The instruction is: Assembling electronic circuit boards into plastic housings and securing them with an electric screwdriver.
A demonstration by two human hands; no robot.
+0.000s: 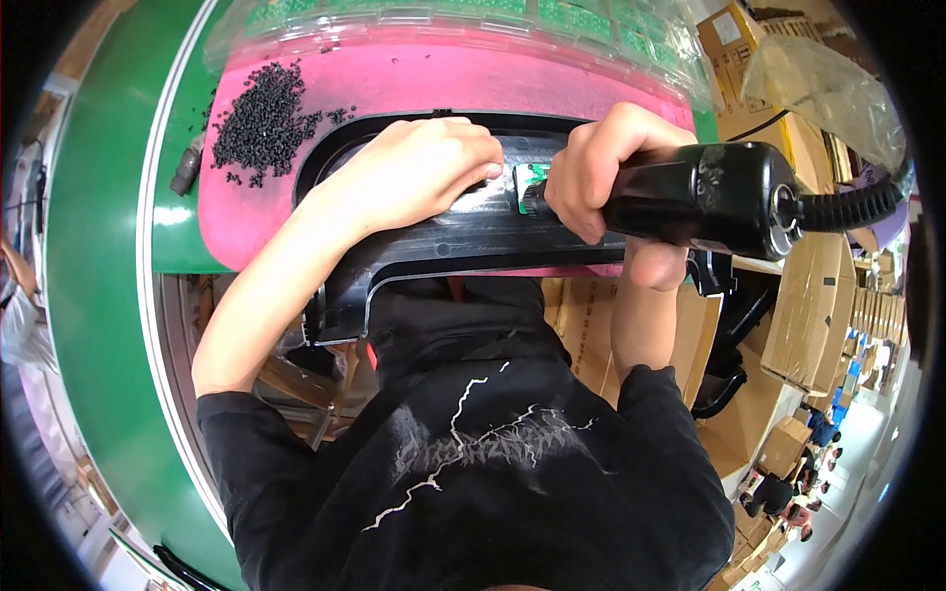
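A black plastic housing (424, 246), long and curved with a raised rim, lies in front of me on the pink mat. My right hand (601, 182) is wrapped round a black electric screwdriver (695, 192), held nearly level, its cable running off to the right. The screwdriver's front end is at a small green circuit board (532, 179) inside the housing; the tip itself is hard to make out. My left hand (434, 167) rests inside the housing, left of the board, with its fingers curled and closed. Whatever lies under those fingers is hidden.
Small black screws (261, 123) are heaped on the pink mat (232, 222) at the far left. Beside them lies a short dark cylindrical piece (185, 169). Clear plastic trays (463, 39) of green boards stand at the back. Cardboard boxes (813, 295) crowd the right side.
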